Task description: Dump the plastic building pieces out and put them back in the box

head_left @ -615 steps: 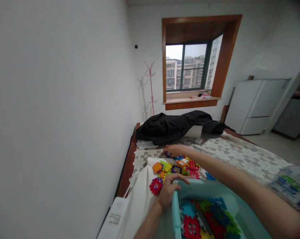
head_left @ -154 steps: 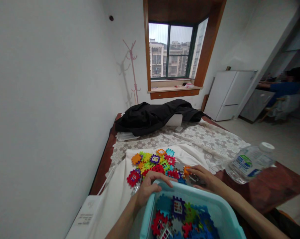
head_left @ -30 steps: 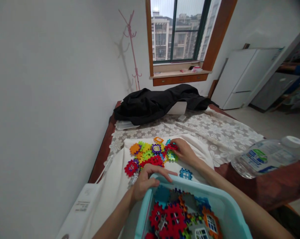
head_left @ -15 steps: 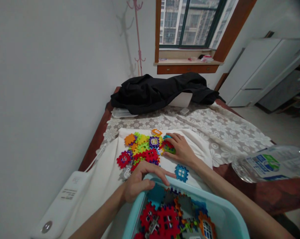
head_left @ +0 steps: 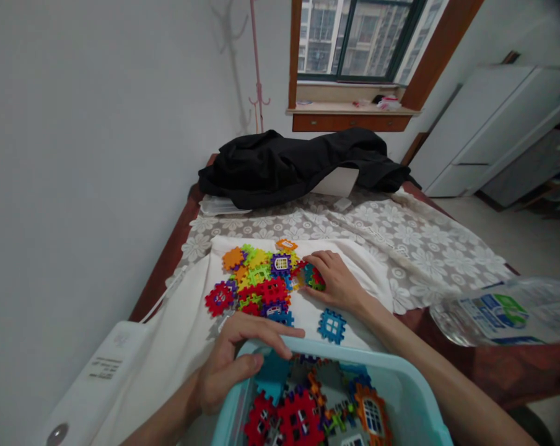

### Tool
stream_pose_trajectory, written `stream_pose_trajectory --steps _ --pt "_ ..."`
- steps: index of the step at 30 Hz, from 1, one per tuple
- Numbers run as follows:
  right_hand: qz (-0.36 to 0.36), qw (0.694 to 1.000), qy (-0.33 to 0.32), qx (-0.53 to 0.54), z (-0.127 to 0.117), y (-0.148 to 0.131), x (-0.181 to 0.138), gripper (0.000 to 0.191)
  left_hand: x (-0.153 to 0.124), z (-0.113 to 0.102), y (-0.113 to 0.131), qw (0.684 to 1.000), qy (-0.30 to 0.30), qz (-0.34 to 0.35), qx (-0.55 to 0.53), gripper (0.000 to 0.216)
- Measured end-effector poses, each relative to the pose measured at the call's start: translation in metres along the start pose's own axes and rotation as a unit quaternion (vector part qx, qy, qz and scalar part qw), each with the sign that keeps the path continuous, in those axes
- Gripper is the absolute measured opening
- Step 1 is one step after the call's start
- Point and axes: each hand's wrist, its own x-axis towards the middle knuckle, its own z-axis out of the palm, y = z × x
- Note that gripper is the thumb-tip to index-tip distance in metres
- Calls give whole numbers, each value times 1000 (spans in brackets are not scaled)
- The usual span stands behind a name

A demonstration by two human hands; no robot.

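A light blue plastic bin (head_left: 403,387) at the bottom of the view holds several colourful toothed building tiles. My left hand (head_left: 233,362) grips its far left rim, fingers curled over the edge. A pile of the same tiles (head_left: 256,282) lies on a white cloth (head_left: 178,334) beyond the bin. My right hand (head_left: 333,282) is closed round a few tiles at the pile's right edge. A single blue tile (head_left: 332,326) lies apart, between the bin and my right hand.
A black jacket (head_left: 289,164) lies across the far end of the table on a lace tablecloth (head_left: 401,241). A clear water bottle (head_left: 503,310) lies on its side at the right. A white box (head_left: 89,384) sits at the near left by the wall.
My right hand has closed over tiles at the pile's right side and drawn slightly toward me. The view has tipped down a little. My left hand stays on the bin rim.
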Motion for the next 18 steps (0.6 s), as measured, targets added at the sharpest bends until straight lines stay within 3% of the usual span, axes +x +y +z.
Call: stream_pose_trajectory --steps 6,13,18 --pt "-4 1000 -14 4 -18 -2 -8 62 -3 2 3 1000 1 -5 17 27" --pt "11 993 -118 5 -24 -14 -10 35 12 10 4 993 -38 83 -70 30" --pt "39 994 -96 -31 -20 -16 -9 34 13 10 5 993 -42 77 -81 30"
